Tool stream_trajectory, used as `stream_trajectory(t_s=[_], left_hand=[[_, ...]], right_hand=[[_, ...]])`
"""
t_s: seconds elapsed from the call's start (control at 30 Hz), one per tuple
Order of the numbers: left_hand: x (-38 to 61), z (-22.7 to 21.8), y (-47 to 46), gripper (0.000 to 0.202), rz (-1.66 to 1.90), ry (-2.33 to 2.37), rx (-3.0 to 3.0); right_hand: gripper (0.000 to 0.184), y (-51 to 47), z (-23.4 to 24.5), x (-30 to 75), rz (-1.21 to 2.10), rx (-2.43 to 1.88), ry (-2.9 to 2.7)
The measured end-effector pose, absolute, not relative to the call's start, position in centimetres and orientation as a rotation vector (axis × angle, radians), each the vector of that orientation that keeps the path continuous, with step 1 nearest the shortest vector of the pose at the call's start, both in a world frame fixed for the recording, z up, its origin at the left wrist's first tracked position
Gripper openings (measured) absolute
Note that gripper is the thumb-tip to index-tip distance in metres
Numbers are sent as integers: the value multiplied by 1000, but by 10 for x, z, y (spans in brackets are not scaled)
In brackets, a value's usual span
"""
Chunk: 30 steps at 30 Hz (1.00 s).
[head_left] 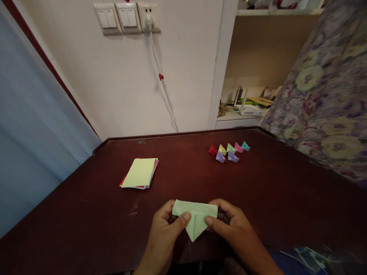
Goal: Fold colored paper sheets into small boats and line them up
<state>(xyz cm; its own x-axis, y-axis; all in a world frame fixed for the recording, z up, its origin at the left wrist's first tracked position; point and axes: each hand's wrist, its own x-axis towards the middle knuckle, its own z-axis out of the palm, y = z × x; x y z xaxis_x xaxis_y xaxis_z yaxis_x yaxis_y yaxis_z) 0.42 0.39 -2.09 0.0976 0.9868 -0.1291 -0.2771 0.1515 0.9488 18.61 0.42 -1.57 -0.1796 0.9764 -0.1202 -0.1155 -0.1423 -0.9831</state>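
A pale green sheet of paper [195,218], folded into a downward-pointing triangle, is held over the near edge of the dark wooden table [275,191]. My left hand [164,233] pinches its left side with thumb on top. On its right side my right hand [232,227] pinches it the same way. A stack of coloured square papers [140,173], yellow on top, lies to the left beyond my hands. Several small folded paper pieces [229,151] in red, yellow, green, pink, teal and purple sit in a cluster at the back right.
A white cable [164,88] hangs from a wall socket [147,17] down behind the table. A shelf alcove at the right holds a white router [249,109]. Flowered fabric [327,95] looms at the right edge. A blue surface [31,126] stands on the left.
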Motion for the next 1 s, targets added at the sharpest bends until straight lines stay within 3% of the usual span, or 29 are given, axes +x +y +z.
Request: stream_trajectory(t_s=[0.27,0.4,0.53,0.7,1.0], left_hand=[[-5,-24,2,12,1121,1088,1084],[-6,-24,3,10,1182,1105,1029],[-6,-18,4,10,1196,1082,968],[-13,-15,0,8,1172,1010,973],[-9,-13,-1,26,1175,1027,1150]], right_hand=[[15,1,-18,180,1342,-1229,-1139],[10,2,-19,182,1299,-1088,-1203],[20,0,-21,189,1298,-976,-1292],[20,-2,-17,195,1182,-875,-1439],[9,-11,-19,183,1109,-1111,-1325]])
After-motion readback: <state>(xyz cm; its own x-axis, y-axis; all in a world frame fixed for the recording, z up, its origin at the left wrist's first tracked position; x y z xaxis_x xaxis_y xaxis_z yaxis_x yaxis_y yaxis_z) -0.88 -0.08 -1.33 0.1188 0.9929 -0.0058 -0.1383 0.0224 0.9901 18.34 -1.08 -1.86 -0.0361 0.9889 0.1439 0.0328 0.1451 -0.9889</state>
